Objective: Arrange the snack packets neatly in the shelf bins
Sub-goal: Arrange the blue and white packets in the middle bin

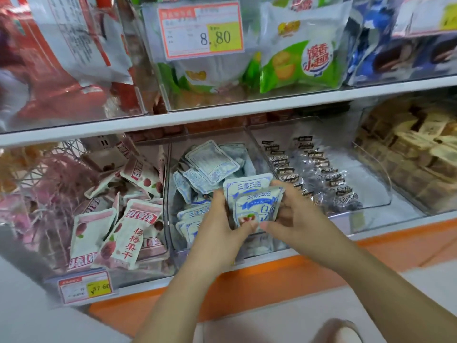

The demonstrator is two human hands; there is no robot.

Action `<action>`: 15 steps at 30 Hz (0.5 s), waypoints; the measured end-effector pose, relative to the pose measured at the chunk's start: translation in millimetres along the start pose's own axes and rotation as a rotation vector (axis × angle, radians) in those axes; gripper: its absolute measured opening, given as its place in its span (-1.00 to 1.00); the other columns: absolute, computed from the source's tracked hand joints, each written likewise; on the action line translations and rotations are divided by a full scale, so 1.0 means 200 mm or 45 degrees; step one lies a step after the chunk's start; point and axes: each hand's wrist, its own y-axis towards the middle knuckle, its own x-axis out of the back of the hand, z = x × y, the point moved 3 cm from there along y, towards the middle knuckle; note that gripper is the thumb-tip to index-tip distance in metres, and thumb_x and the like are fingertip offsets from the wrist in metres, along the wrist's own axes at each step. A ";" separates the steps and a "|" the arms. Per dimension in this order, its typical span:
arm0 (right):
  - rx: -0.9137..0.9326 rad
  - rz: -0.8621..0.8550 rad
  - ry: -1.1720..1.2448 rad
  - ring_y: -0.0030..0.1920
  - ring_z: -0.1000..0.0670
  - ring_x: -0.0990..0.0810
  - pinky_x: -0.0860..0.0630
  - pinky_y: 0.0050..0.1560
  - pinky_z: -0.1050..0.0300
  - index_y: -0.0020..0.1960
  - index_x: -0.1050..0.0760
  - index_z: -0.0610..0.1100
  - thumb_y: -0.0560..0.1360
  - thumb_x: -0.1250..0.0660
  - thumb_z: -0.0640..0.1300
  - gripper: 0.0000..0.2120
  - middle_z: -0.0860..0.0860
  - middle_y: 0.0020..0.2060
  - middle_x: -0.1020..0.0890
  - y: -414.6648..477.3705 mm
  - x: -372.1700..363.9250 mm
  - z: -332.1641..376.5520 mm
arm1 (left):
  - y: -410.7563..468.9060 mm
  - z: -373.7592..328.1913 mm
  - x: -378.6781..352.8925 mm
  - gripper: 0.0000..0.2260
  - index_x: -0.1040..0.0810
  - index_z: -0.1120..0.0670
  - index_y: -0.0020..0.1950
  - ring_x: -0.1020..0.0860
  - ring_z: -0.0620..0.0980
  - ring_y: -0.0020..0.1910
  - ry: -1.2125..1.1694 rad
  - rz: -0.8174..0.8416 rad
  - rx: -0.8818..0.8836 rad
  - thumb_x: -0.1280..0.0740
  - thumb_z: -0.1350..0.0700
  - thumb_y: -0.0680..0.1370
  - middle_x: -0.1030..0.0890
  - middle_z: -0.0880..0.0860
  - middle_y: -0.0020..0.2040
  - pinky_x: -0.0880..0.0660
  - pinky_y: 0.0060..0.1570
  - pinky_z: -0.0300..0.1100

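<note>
Both my hands hold a small stack of blue-and-white snack packets [254, 201] upright over the middle clear bin [173, 194] on the lower shelf. My left hand [222, 224] grips the stack's left edge, thumb at the bottom front. My right hand [291, 214] grips the right edge, fingers curled over the top corner. More blue-and-white packets [210, 164] lie jumbled in the back and left of this bin. The bin's front right is hidden behind my hands.
Left bin holds red-and-white dried-fruit packets [128, 233], with a price tag [85, 285] in front. Right bin holds dark plum packets [319, 174] in rows; farther right, tan packets [420, 144]. Upper shelf bins hold green and white bags [296, 60]. An orange shelf base [272, 276] runs below.
</note>
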 end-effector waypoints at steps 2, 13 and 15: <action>0.081 -0.159 -0.199 -0.02 0.30 -0.57 -0.49 -0.01 0.36 0.29 -0.12 0.33 0.40 -0.46 -0.23 -0.25 0.29 0.01 -0.55 0.01 0.03 0.01 | 0.01 0.00 -0.01 -0.62 -0.34 -0.13 0.14 -0.56 -0.24 0.03 0.076 0.059 -0.004 -0.45 0.10 0.46 -0.59 -0.21 0.03 -0.51 0.09 -0.06; 0.193 -0.056 -1.054 0.27 0.11 -0.22 -0.11 0.23 0.20 0.30 -0.39 0.08 0.42 -0.41 0.08 -0.52 0.18 0.18 -0.45 0.07 0.08 0.07 | 0.01 -0.02 0.01 -0.55 -0.30 -0.08 0.36 -0.51 -0.10 0.10 0.421 0.143 -0.020 -0.36 -0.03 0.52 -0.50 -0.10 0.16 -0.47 0.10 -0.16; 0.202 0.021 -1.191 0.32 0.11 -0.17 0.05 0.41 0.10 0.29 -0.41 0.13 0.44 -0.35 0.14 -0.56 0.18 0.20 -0.48 0.08 0.06 0.08 | 0.01 -0.03 0.08 -0.53 -0.32 -0.14 0.41 -0.55 -0.20 0.03 0.311 0.022 -0.057 -0.36 0.05 0.53 -0.50 -0.16 0.14 -0.47 0.01 -0.35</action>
